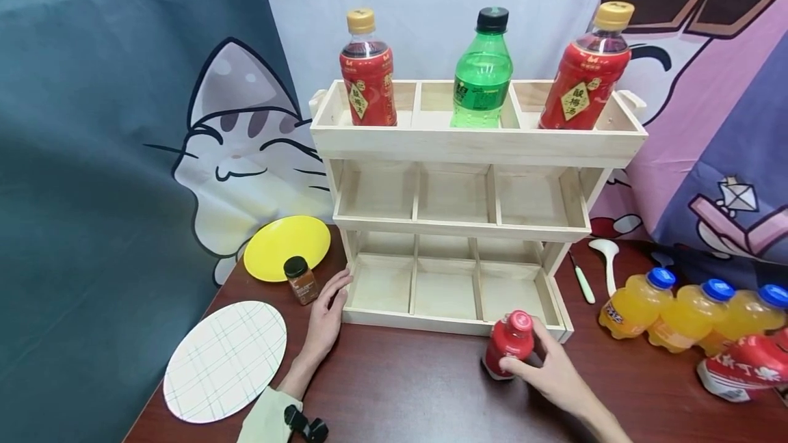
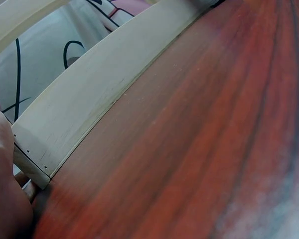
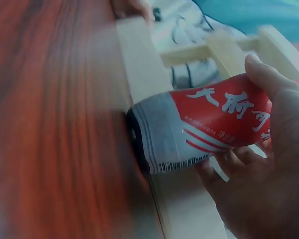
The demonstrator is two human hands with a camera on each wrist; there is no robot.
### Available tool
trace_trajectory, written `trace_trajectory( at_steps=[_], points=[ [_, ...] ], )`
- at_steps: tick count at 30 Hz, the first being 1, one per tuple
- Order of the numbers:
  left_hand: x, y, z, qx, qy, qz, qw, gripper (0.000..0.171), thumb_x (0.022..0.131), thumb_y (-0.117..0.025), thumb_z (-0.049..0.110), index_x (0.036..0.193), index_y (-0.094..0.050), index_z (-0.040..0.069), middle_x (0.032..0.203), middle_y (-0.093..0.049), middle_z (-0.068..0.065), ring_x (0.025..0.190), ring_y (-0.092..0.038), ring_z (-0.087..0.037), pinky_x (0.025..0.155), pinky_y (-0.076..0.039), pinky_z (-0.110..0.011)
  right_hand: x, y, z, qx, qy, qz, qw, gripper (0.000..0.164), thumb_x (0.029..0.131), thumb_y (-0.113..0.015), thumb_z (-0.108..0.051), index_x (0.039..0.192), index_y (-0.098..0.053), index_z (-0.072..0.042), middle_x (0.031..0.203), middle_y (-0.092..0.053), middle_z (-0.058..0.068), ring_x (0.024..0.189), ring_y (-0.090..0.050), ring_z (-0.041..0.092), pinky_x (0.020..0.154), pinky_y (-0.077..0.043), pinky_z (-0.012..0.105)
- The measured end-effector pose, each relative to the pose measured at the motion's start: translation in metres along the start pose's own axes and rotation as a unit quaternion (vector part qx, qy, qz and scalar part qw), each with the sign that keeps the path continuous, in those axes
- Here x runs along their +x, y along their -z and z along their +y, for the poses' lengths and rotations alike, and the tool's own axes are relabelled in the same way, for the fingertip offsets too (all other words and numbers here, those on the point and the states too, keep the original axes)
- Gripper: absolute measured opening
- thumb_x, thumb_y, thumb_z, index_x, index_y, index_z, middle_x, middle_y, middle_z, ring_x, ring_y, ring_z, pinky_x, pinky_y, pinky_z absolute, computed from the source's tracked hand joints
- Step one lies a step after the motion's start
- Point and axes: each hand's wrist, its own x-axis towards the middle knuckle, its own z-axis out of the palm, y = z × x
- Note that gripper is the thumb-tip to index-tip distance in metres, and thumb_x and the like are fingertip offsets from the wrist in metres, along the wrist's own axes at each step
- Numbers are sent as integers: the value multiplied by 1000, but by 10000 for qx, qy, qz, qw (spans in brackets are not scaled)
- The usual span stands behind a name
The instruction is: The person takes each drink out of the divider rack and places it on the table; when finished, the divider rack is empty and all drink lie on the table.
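My right hand (image 1: 550, 369) grips a small red cola bottle (image 1: 509, 346), thumb on one side and fingers round the other. In the right wrist view, large white characters and a barcode show on the bottle (image 3: 204, 122), whose dark base is at the front board of the shelf. The pale wooden three-tier shelf (image 1: 455, 144) has three compartments across each tier. At its lower left corner rests my left hand (image 1: 326, 320), fingers stretched along the side. The left wrist view catches only part of that hand (image 2: 7, 184) beside the shelf's corner.
Two red-labelled bottles (image 1: 369, 84) and a green bottle (image 1: 483, 74) stand in the top tier. Leftward lie a yellow plate (image 1: 286, 248), a brown jar (image 1: 303, 286) and a checked plate (image 1: 224, 361). Rightward are a white ladle (image 1: 608, 265), orange drink bottles (image 1: 637, 303) and a red bottle (image 1: 747, 368).
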Motion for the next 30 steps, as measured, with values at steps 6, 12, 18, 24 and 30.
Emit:
trace_trajectory(
  at_steps=[6, 12, 18, 24, 30],
  points=[
    [1, 1, 1, 52, -50, 39, 10000, 30, 94, -43, 8, 120, -53, -1, 135, -43, -11, 129, -35, -23, 96, -29, -9, -16, 23, 9, -279, -273, 881, 9953, 68, 74, -69, 1, 133, -37, -11, 121, -49, -14, 111, -44, -7, 89, -33, 5],
    [1, 0, 2, 73, 8, -36, 10000, 31, 94, -42, 10, 121, -53, 0, 137, -42, -11, 130, -34, -23, 96, -29, -8, -30, 49, 15, -251, -614, 1503, 9864, 64, 77, -64, 5, 132, -35, -8, 116, -51, -12, 103, -48, -7, 83, -36, 4],
    [0, 1, 1, 42, 105, -26, 9999, 31, 94, -43, 11, 121, -53, 0, 137, -42, -9, 130, -33, -20, 96, -27, -8, -44, 75, 23, -334, -872, 2039, 9745, 65, 79, -62, 3, 135, -34, -12, 116, -48, -13, 101, -46, -8, 81, -34, 3],
    [1, 1, 0, 45, 127, 9, 9999, 29, 94, -43, 10, 121, -54, 4, 136, -42, -8, 130, -33, -21, 98, -27, -10, -50, 96, 31, 295, -967, 2692, 9578, 63, 79, -61, 6, 133, -36, -14, 113, -50, -11, 98, -50, -7, 77, -39, 2],
    [0, 1, 1, 86, 175, -25, 9998, 29, 94, -43, 10, 121, -54, 5, 137, -42, -8, 130, -33, -20, 97, -27, -9, -56, 116, 40, 1125, -868, 3547, 9241, 65, 73, -62, 16, 127, -37, -11, 109, -55, -4, 90, -57, -1, 73, -44, 6]
  ],
)
